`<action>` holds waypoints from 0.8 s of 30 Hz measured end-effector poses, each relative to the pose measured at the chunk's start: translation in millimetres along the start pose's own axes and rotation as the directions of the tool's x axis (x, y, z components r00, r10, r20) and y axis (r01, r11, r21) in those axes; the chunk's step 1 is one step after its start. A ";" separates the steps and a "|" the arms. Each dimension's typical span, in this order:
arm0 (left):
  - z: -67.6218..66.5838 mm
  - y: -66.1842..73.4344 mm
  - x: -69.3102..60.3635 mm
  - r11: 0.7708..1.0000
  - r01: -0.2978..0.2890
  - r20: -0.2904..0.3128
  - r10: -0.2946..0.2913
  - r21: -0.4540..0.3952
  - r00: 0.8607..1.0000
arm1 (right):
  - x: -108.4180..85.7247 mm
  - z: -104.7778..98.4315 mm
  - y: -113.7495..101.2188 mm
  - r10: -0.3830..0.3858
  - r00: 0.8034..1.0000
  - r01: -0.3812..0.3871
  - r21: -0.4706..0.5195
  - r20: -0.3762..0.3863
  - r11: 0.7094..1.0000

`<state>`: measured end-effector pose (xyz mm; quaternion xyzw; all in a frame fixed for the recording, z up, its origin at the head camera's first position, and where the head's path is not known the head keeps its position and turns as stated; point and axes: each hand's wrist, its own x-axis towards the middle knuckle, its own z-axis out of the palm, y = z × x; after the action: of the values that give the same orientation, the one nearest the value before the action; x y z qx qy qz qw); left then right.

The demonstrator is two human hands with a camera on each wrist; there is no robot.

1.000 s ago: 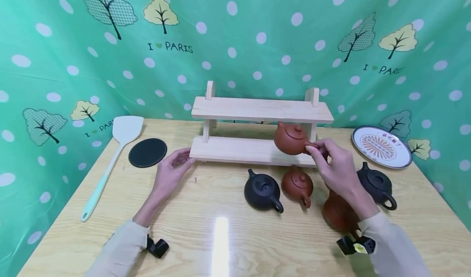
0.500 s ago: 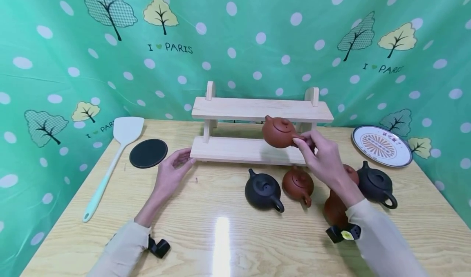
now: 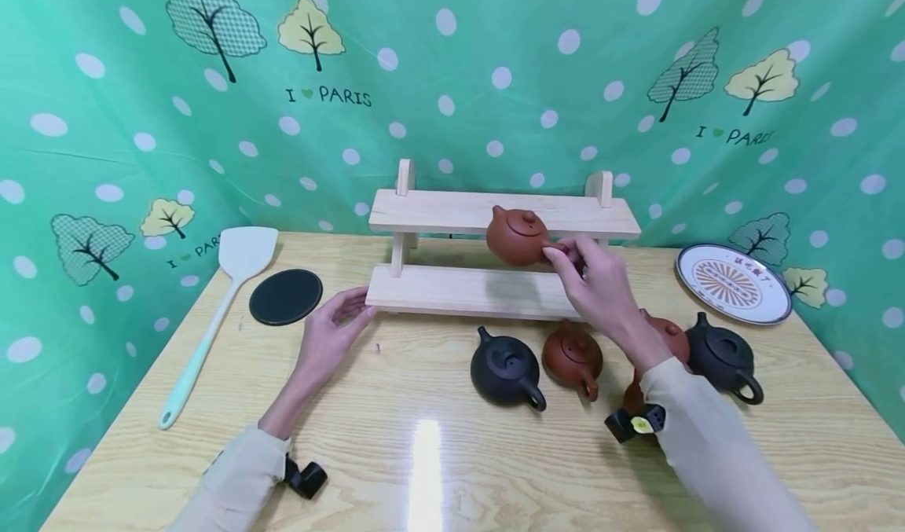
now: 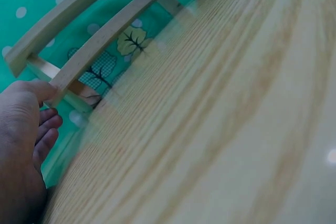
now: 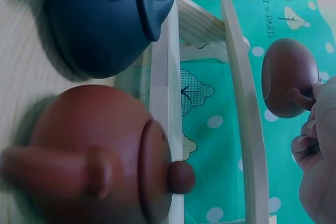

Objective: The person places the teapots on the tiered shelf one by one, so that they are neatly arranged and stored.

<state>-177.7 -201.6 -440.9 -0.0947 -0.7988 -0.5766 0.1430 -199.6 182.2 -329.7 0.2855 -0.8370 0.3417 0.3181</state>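
Observation:
My right hand [image 3: 599, 280] pinches a reddish-brown teapot [image 3: 516, 237] by its handle, raised in front of the two-tier wooden shelf [image 3: 474, 290]. In the right wrist view the held teapot [image 5: 287, 77] hangs apart from both boards. At the lower board's left end, my left hand [image 3: 331, 334] grips the shelf's corner between thumb and fingers. The left wrist view shows the thumb against the board end [image 4: 62, 80]. On the table before the shelf stand a black teapot [image 3: 505, 371] and a small reddish-brown teapot [image 3: 571, 355]. My right forearm partly covers more reddish-brown teapots [image 3: 670, 335].
Another black teapot [image 3: 723, 355] stands to the right. Behind it a patterned plate [image 3: 735, 284] leans near the green curtain [image 3: 495, 108]. Over on the left lie a white and mint spatula [image 3: 243, 253] and a round black mat [image 3: 285, 297].
My right hand has carried the reddish-brown teapot left and upward, from beside the shelf's right support to before the upper board's middle. The left hand stays at the shelf corner.

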 end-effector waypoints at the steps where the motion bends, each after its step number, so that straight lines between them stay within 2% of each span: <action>1: -0.1 0.0 -0.1 1.000 0.002 0.000 -0.002 0.001 1.000 | 2.0 1.6 -0.4 0.007 1.000 -0.007 0.001 0.001 1.000; 7: -0.8 -0.2 -0.7 1.000 0.021 0.000 -0.021 -0.006 1.000 | 13.9 11.2 -2.4 0.020 1.000 -0.020 0.008 -0.002 1.000; 15: -0.6 -0.2 -0.5 1.000 0.018 0.001 -0.018 -0.006 1.000 | 27.0 25.5 -2.6 0.026 1.000 -0.026 0.044 0.005 0.999; 24: -0.3 0.6 -1.0 1.000 0.026 -0.003 -0.026 -0.010 1.000 | 38.0 40.4 -6.5 0.068 0.997 -0.070 0.073 0.022 0.995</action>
<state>-176.6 -201.7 -440.7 -0.0842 -0.7968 -0.5825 0.1363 -232.9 137.9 -322.4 0.2711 -0.8362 0.3803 0.2874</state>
